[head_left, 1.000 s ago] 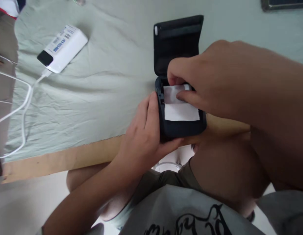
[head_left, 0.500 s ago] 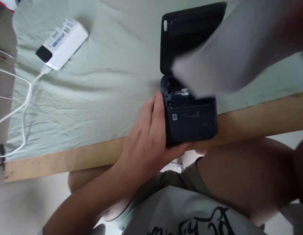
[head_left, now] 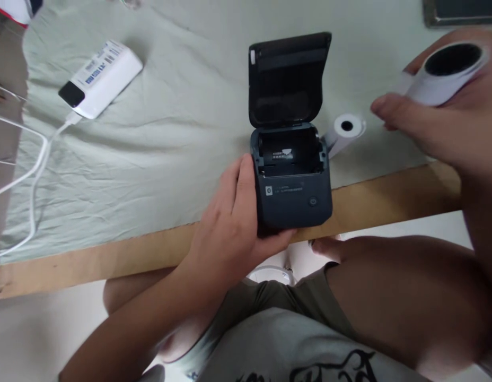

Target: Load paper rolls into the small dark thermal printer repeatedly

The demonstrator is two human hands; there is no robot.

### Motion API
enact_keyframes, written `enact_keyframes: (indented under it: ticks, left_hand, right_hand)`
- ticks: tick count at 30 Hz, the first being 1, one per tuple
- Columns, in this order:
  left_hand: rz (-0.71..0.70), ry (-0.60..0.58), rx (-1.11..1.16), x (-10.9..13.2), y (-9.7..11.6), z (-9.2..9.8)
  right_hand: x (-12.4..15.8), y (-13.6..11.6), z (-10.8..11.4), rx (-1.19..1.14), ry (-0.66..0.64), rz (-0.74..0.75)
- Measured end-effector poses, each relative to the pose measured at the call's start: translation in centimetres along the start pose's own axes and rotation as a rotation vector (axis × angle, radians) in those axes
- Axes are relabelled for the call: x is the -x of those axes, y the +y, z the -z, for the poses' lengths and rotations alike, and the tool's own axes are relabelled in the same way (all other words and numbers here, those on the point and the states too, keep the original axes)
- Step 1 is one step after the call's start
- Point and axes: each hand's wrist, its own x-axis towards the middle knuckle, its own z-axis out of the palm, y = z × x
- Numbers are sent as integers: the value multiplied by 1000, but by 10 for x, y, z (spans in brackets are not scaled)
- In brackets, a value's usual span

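A small dark portable printer (head_left: 293, 199) stands at the table's front edge with its black lid (head_left: 288, 79) swung up. Its paper bay is exposed, and a small white label shows inside. My left hand (head_left: 234, 217) wraps round the printer's left side, thumb along the front. Off to the right, my right hand (head_left: 448, 111) grips a white paper roll (head_left: 437, 87) with a wide dark core, away from the printer. A thinner paper roll (head_left: 341, 139) with a small core hole is beside the printer's right side.
A white power bank (head_left: 106, 74) with a plugged-in white cable (head_left: 41, 164) lies at the left on the pale green cloth (head_left: 182, 116). A dark flat object with a frame (head_left: 464, 13) sits at the far right. The wooden table edge (head_left: 150, 249) runs along the front.
The blurred pale shape over the printer is gone from there. My right hand with the wide-core roll now shows at the right, uncovering the bay and thinner roll. My left hand keeps its hold.
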Motion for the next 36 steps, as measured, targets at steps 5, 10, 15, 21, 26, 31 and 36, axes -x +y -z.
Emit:
enact_keyframes:
  ticks: [5,10,15,21,26,31,36]
  left_hand:
    - [6,-22,-3,0,0,0]
    - [6,-7,0,-1,0,0]
    - [14,10,-22,-1,-1,0]
    - [17,-9,2,0,-1,2]
    - [-39,8,-9,1,-2,0]
    - [-43,14,0,3,-4,-3]
    - [-62,-12,8,3,-6,-2]
  right_hand:
    - [1,5,1,141,-51,-67]
    - [9,6,3,172,-12,117]
    - [25,-35,-1,131,-9,441]
    - [19,-35,-23,215,-148,466]
    - [12,-25,-25,139,-252,522]
    - [9,-33,-20,106,-323,439]
    - [1,-39,-23,116,-387,376]
